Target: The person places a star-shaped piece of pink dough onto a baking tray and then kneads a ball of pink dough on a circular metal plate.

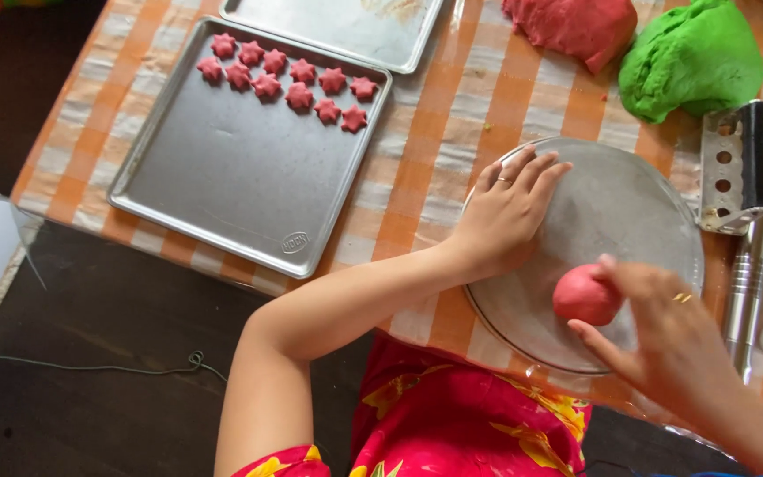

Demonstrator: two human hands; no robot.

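Holding the red ball (585,295) over the near part of the round plate (629,190), your right hand (673,331) closes on it with thumb and fingertips. Your left hand (507,210) lies open and flat on the plate's left rim. The ball looks soft, light and easily dented, so cup it from the sides, gently. Star pieces (286,79) sit on the tray (222,177).
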